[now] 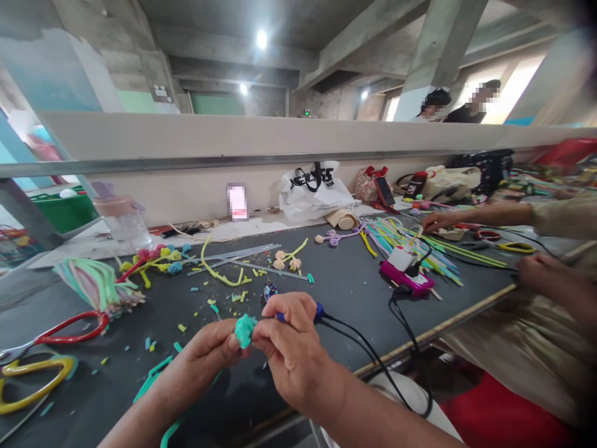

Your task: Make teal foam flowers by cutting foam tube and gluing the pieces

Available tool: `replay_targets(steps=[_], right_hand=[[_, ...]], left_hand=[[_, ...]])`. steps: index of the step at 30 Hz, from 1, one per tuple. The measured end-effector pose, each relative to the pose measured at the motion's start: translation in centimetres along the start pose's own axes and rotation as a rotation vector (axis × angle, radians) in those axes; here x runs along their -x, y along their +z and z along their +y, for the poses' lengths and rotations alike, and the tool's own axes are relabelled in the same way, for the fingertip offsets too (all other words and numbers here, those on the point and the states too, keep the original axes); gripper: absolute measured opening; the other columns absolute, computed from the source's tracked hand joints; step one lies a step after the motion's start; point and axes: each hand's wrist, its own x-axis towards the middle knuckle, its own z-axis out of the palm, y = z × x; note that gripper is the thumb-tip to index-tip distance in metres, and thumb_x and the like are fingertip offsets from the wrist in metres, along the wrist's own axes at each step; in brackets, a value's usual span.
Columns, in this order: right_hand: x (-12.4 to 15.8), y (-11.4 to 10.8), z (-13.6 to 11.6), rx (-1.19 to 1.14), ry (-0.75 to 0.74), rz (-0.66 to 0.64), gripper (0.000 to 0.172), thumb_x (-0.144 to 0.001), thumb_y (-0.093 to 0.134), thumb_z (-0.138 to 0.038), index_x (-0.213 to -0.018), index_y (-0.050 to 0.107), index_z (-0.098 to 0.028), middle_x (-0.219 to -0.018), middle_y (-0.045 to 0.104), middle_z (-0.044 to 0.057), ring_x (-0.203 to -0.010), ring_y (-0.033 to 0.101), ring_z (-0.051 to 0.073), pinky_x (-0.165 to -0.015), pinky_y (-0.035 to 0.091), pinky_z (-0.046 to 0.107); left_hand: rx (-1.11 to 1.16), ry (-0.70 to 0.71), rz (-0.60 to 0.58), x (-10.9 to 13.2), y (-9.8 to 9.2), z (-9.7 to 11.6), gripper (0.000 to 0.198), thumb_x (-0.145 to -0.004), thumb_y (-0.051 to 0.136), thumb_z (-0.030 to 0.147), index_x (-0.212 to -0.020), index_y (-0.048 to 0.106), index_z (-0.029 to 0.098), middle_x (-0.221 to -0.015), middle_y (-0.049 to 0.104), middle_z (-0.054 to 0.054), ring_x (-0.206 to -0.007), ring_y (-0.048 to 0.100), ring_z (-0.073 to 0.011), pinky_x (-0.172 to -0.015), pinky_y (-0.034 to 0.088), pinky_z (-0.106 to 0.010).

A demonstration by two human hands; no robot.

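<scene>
My left hand (pixel 208 348) pinches a small teal fuzzy pipe-cleaner flower (pixel 245 331) between thumb and forefinger, over the front of the dark table (pixel 345 311). From the other side, my right hand (pixel 298 354) closes its fingertips on the same flower. Teal pipe-cleaner lengths (pixel 152 378) lie beside and under my left forearm. Behind my right hand shows the blue end of a corded tool (pixel 319 311); the hand hides most of it, so I cannot tell whether it is held.
Red-handled scissors (pixel 72 326), yellow-handled scissors (pixel 37 376) and a bundle of pastel pipe cleaners (pixel 96 280) lie left. Colourful finished stems (pixel 156 258) and scraps lie ahead. Right are a magenta device (pixel 407 278), black cords (pixel 410 330) and a co-worker's hands (pixel 441 219).
</scene>
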Motion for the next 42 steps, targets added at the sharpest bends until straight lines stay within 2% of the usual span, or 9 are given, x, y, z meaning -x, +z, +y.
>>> replay_targets(steps=[4, 8, 16, 23, 30, 34, 36, 40, 42], right_hand=[[-0.1, -0.2, 0.1, -0.121, 0.052, -0.016, 0.01, -0.085, 0.055, -0.017, -0.08, 0.063, -0.021, -0.095, 0.051, 0.003, -0.091, 0.048, 0.017, -0.085, 0.034, 0.037], [-0.4, -0.8, 0.2, -0.24, 0.126, 0.025, 0.014, -0.085, 0.053, -0.018, -0.093, 0.063, -0.021, -0.101, 0.049, 0.006, -0.096, 0.048, 0.019, -0.083, 0.04, 0.036], [-0.1, -0.8, 0.1, -0.005, -0.033, 0.02, 0.021, -0.084, 0.057, -0.014, -0.1, 0.065, -0.025, -0.103, 0.054, 0.004, -0.097, 0.049, 0.019, -0.089, 0.035, 0.038], [0.0, -1.0, -0.1, 0.021, -0.054, 0.031, 0.014, -0.08, 0.061, -0.011, -0.084, 0.065, -0.024, -0.098, 0.056, 0.002, -0.092, 0.05, 0.017, -0.087, 0.033, 0.037], [-0.3, -0.7, 0.3, -0.077, -0.009, -0.049, 0.01, -0.079, 0.058, -0.011, -0.077, 0.061, -0.021, -0.092, 0.053, 0.002, -0.09, 0.05, 0.017, -0.086, 0.034, 0.038], [-0.5, -0.6, 0.5, -0.237, 0.05, -0.059, 0.009, -0.079, 0.059, -0.015, -0.074, 0.061, -0.021, -0.091, 0.05, 0.002, -0.091, 0.05, 0.017, -0.083, 0.04, 0.034], [-0.5, -0.7, 0.5, -0.362, 0.119, -0.064, 0.003, -0.081, 0.059, -0.02, -0.083, 0.061, -0.021, -0.097, 0.05, 0.004, -0.095, 0.05, 0.017, -0.085, 0.042, 0.033], [-0.3, -0.6, 0.6, -0.506, 0.147, -0.157, 0.037, -0.082, 0.059, -0.025, -0.118, 0.051, -0.023, -0.11, 0.054, 0.007, -0.099, 0.051, 0.017, -0.089, 0.043, 0.033], [-0.2, -0.3, 0.8, -0.492, 0.122, -0.195, 0.036, -0.082, 0.06, -0.023, -0.117, 0.053, -0.023, -0.107, 0.057, 0.006, -0.098, 0.053, 0.017, -0.089, 0.043, 0.032]], left_hand=[[0.009, -0.029, 0.002, 0.2, -0.4, 0.1, 0.039, -0.083, 0.051, 0.05, -0.07, 0.063, 0.016, -0.067, 0.053, -0.001, -0.063, 0.044, -0.0126, -0.058, 0.036, -0.022], [0.042, -0.044, -0.05, 0.3, -0.9, -0.2, 0.042, -0.083, 0.05, 0.052, -0.066, 0.063, 0.016, -0.062, 0.051, -0.001, -0.059, 0.043, -0.0122, -0.056, 0.035, -0.023], [0.102, -0.056, -0.079, 0.1, -1.0, -0.7, 0.039, -0.083, 0.051, 0.05, -0.066, 0.061, 0.015, -0.062, 0.048, 0.0, -0.059, 0.04, -0.0123, -0.055, 0.032, -0.024], [0.116, -0.077, -0.098, -0.1, -0.8, -0.4, 0.042, -0.081, 0.051, 0.053, -0.065, 0.06, 0.015, -0.059, 0.045, 0.001, -0.057, 0.037, -0.0114, -0.053, 0.029, -0.024], [0.158, -0.11, -0.135, 0.0, -0.7, 0.1, 0.043, -0.078, 0.055, 0.054, -0.065, 0.061, 0.014, -0.06, 0.049, 0.0, -0.056, 0.04, -0.0112, -0.053, 0.031, -0.023], [0.19, -0.118, -0.188, 0.0, -0.8, 0.2, 0.043, -0.079, 0.055, 0.054, -0.063, 0.062, 0.014, -0.058, 0.049, -0.001, -0.055, 0.041, -0.011, -0.053, 0.032, -0.024], [0.241, -0.129, -0.211, 0.1, -0.9, 0.0, 0.044, -0.079, 0.054, 0.053, -0.063, 0.062, 0.014, -0.057, 0.048, 0.0, -0.054, 0.04, -0.0109, -0.053, 0.031, -0.024], [0.408, -0.202, -0.27, 0.2, -0.6, -0.3, 0.045, -0.078, 0.055, 0.055, -0.065, 0.061, 0.013, -0.051, 0.044, 0.001, -0.048, 0.037, -0.0096, -0.049, 0.027, -0.024], [0.484, -0.219, -0.295, 0.2, -0.3, -0.3, 0.042, -0.078, 0.055, 0.053, -0.07, 0.06, 0.013, -0.049, 0.038, 0.004, -0.045, 0.031, -0.0079, -0.046, 0.024, -0.023]])
